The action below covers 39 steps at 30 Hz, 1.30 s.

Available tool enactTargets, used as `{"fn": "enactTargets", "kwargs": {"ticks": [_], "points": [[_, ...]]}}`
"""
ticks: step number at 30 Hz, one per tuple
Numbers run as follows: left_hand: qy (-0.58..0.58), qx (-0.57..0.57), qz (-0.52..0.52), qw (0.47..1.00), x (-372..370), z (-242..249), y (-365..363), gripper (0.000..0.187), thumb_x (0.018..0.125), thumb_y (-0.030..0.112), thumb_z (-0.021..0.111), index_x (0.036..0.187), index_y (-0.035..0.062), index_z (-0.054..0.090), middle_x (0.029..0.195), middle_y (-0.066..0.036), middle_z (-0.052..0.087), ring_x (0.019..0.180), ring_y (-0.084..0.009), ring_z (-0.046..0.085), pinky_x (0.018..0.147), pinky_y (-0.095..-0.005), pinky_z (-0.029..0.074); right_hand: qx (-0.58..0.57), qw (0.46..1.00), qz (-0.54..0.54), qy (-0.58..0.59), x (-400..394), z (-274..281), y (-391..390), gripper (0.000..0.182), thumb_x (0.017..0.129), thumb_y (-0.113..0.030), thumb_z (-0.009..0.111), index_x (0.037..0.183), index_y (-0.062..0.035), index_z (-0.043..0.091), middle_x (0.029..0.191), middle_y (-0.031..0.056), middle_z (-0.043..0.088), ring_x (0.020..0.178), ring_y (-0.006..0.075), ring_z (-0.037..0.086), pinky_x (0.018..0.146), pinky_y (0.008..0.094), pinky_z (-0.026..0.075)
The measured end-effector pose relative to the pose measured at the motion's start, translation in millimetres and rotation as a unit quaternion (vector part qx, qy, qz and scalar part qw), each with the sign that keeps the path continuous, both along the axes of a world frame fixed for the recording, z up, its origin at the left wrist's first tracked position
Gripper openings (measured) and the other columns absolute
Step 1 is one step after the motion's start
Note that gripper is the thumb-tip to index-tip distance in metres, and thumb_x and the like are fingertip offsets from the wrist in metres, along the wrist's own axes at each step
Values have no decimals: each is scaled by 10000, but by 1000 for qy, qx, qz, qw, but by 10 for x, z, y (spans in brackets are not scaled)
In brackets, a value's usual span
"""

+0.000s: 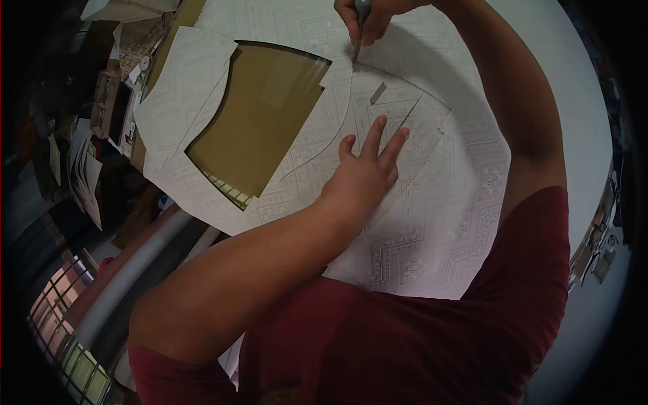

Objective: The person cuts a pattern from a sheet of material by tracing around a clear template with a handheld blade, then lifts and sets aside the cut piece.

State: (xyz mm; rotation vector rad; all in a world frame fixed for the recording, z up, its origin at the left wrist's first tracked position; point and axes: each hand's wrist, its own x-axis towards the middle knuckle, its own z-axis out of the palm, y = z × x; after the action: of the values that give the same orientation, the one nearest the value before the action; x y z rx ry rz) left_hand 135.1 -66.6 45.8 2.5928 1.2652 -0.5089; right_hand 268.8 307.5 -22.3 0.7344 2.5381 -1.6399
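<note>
A large white sheet with an embossed pattern [445, 250] covers the work surface. On it lies a flat, curved-edged pattern piece [324, 152] of similar embossed white material, with narrow slots in it. My left hand [364, 165] rests on this piece with its fingers spread, one fingertip close to a slot. At the piece's top corner my right hand [371, 19] grips a grey-handled craft knife [362, 9], held nearly upright. The thin metal tip touches the sheet at the piece's edge. Left of the piece, a cut-out opening [270, 115] shows a brown surface beneath.
A plain white surface [574, 94] extends on the right. Loose papers [84, 175] and boxes [106, 94] crowd the far left. Long rolls of material [135, 270] lie below the sheet's left edge, near a barred window [64, 290].
</note>
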Motion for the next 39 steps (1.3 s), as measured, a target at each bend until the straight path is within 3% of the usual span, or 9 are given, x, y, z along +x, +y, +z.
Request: {"fn": "enactTargets", "kwargs": {"ticks": [2,5,9,23,27,33,35,38,39], "points": [[25,-2,-36,999,-27,149,51,360,986,129,628,1337,48,628,1747,-190,137,1580,-497,187,1089,-588,504,-15,1000,22,-9,33,-116,83,151,825,-49,814,948,-14,734,909,55,757,847,127,703,817,293,565],[49,26,-44,997,-21,138,35,330,991,141,628,1314,80,651,1749,-179,144,1576,-485,217,1070,-559,530,-36,998,55,-20,187,-301,280,151,826,-50,816,945,-14,731,906,53,754,849,128,702,815,294,564],[50,10,-35,998,-11,164,34,320,995,154,627,1310,106,661,1750,-174,146,1575,-472,232,1063,-541,539,-61,993,95,-30,382,-497,452,151,826,-51,819,940,-14,727,901,50,750,851,129,699,813,295,562],[56,-63,-21,996,-9,307,76,675,889,250,751,1516,143,525,1761,-178,38,1586,-466,185,1142,-584,438,-67,967,224,-98,-825,1060,-1675,155,827,-54,829,923,-13,714,887,39,737,860,132,692,807,299,557],[47,-44,15,998,34,212,-24,660,905,218,732,1525,144,517,1770,-137,34,1576,-458,217,1153,-600,411,-58,989,135,9,-701,908,-2064,151,818,-84,831,910,-30,725,893,35,747,872,143,704,805,314,558],[94,-51,-39,993,262,-470,83,459,1019,238,572,1468,144,593,1639,-101,438,1483,-326,451,1155,-491,430,-21,994,96,42,-1065,895,-2729,145,837,-109,825,936,-54,734,891,40,750,838,176,701,800,327,551],[-20,14,159,987,294,-881,27,411,1070,293,484,1414,119,624,1510,-85,581,1402,-286,545,1149,-449,433,-16,992,112,47,-1153,944,-2826,158,829,-134,832,943,-66,746,903,47,760,842,203,714,792,340,556],[58,-118,27,991,141,120,244,449,1100,327,415,1438,85,584,1508,-98,576,1401,-289,544,1168,-454,415,19,985,156,70,-1138,1021,-2814,150,862,-133,811,996,-83,764,900,40,765,835,188,706,778,341,557],[57,-107,30,992,95,105,226,449,1100,327,415,1438,85,584,1508,-98,576,1401,-289,544,1168,-454,415,24,988,72,133,-1057,1019,-2799,133,890,-128,790,1011,-76,767,896,36,764,830,174,706,763,334,560]]}}
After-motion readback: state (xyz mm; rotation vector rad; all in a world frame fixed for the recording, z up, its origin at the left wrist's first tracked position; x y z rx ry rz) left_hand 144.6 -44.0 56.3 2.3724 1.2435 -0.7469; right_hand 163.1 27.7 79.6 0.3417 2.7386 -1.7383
